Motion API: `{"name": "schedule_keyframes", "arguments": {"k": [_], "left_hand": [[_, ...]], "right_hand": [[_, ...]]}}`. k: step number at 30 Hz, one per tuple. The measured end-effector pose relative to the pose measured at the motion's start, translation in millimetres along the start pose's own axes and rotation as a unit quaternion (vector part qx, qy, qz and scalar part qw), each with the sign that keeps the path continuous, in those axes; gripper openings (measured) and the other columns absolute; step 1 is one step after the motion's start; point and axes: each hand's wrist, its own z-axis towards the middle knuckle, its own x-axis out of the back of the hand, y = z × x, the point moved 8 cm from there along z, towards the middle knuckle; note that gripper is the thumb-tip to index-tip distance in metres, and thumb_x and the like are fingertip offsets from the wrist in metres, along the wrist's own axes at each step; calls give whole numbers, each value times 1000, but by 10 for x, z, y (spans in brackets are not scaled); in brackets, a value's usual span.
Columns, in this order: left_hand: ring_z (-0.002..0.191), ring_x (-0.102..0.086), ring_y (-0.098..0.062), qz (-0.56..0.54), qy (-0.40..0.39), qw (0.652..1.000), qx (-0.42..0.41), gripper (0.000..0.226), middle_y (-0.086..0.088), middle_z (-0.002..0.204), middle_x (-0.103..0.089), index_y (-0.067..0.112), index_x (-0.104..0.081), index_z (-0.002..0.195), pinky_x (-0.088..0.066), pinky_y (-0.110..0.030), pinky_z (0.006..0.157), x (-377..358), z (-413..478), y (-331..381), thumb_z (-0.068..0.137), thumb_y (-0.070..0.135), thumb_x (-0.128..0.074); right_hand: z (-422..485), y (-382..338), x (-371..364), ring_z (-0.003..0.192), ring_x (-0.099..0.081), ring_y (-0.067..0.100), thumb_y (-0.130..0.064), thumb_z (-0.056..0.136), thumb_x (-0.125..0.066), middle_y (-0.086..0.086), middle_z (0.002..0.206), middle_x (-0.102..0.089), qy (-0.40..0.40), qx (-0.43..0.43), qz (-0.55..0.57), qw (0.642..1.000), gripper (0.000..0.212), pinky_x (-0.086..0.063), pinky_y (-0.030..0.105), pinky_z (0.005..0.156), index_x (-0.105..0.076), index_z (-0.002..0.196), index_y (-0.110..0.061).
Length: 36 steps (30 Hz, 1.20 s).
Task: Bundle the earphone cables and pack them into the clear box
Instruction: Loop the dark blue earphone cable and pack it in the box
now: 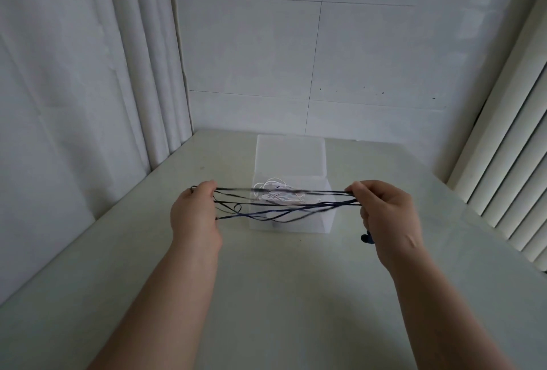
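A dark blue earphone cable (284,206) is stretched in several long loops between my two hands, above the table and in front of the clear box (291,156). My left hand (194,215) pinches the left ends of the loops. My right hand (384,215) pinches the right ends, and a blue earbud (366,238) hangs below its palm. Inside the clear box lies a coiled white earphone cable (276,192), partly crossed by the dark strands. The box is open at the top with its lid standing up at the back.
The pale table (281,295) fills the lower view. White curtains (103,88) hang along its left edge, a white tiled wall stands behind, and a ribbed white panel (509,177) runs along the right.
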Motion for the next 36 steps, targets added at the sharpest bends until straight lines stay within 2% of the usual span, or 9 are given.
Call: {"name": "schedule_keyframes", "arguments": {"k": [4,7,10,16,22,25,28,30,36], "left_hand": [[79,-70,-21,-225,-111,966,61,25,-2,88,-68,18,-47,74,-49,-41,77,-254,-82,-16,96,28,-53],[73,-74,-21,-309,-142,938,72,31,1,72,-65,18,-43,72,-54,-41,74,-331,-84,22,99,31,-49],[61,-67,-15,-348,-175,919,57,24,0,71,-59,14,-51,80,-56,-32,66,-380,-132,78,100,29,-48],[81,-61,-18,-370,-221,902,33,11,-6,90,-61,16,-60,95,-48,-32,85,-371,-214,196,92,26,-59],[52,-55,-17,-344,-175,921,46,24,-1,64,-51,18,-57,99,-55,-30,65,-353,-187,146,92,4,-39],[41,-33,-10,-249,-189,950,10,31,3,59,-40,18,-59,91,-32,-19,44,-362,-228,198,84,0,-34],[39,-26,-6,-120,-229,966,-29,21,6,57,-44,13,-59,91,-20,-18,38,-459,-352,209,88,-1,-43],[39,-28,-5,-78,-269,959,-39,11,6,60,-51,9,-57,88,-20,-17,37,-557,-449,183,94,5,-49],[42,-28,-11,20,-346,936,-56,38,-4,63,-44,13,-48,67,-22,-21,41,-696,-673,51,93,41,-51]], "right_hand": [[-15,0,-35,40,-26,13,-21,90,-60,-5,45,-34,-11,-6,-13,1000,23,-30,22,43,-71,71,-20],[-8,27,-41,39,-25,14,-22,89,-60,-7,43,-34,-13,-19,-39,999,21,-29,21,42,-72,72,-19],[-8,59,-59,37,-24,13,-24,89,-60,-9,40,-34,-22,-34,-70,997,20,-28,21,42,-73,73,-19],[-65,111,-234,41,-25,14,-33,91,-58,-1,51,-32,-129,-40,-136,981,25,-27,20,44,-73,74,-24],[-105,141,-314,48,-26,17,-34,94,-54,-4,53,-34,-182,-38,-154,971,29,-24,20,43,-72,73,-24],[-95,96,-303,45,-27,13,-27,96,-51,-5,55,-39,-173,-21,-133,976,26,-24,17,40,-70,78,-24],[-101,20,-278,42,-29,8,-25,98,-48,-7,54,-40,-147,0,-88,985,28,-26,20,40,-69,80,-24],[-108,-7,-253,42,-30,8,-27,98,-47,-10,51,-39,-136,3,-57,989,32,-27,22,42,-67,74,-23],[-167,-58,-329,42,-26,11,-34,99,-45,-7,47,-34,-144,15,-8,989,44,-26,23,45,-56,58,-23]]}}
